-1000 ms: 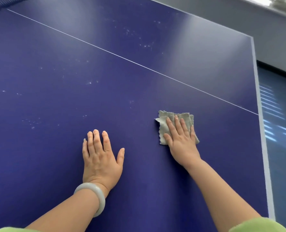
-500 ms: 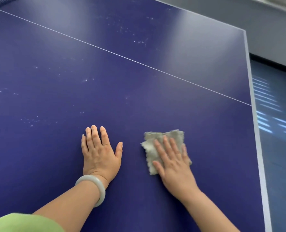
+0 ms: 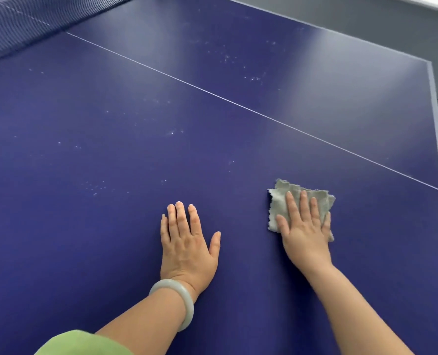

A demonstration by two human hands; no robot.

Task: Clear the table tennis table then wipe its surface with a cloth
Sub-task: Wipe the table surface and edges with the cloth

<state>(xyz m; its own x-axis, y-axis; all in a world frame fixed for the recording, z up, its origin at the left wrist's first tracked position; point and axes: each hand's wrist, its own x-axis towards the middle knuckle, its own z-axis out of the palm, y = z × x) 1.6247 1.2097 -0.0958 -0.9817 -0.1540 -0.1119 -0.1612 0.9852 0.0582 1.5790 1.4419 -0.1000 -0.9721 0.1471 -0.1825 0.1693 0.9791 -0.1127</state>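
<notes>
Looks like we're in the wiping half of the job. The right hand lies flat, fingers straight and slightly spread, pressing the folded grey cloth onto the table. It's near the right edge, just this side of the white line. No grip on it, only downward push. The left hand is flat too, palm down on bare top nearer the middle and holding nothing. I'd guess it's a brace for leaning in.

If it were me, I'd put the weight through the palm rather than the fingertips, since a cloth that's only pinned can slide out or roll at the corners. I'd go in straight overlapping passes instead of random circles.

There are plenty of pale specks to the left of the bracing hand, and more past the line towards the net, so that's where I'd head. I'd shift the brace hand onto unwiped areas to avoid leaving prints, and flip the cloth to a fresh face once it loads up.
</notes>
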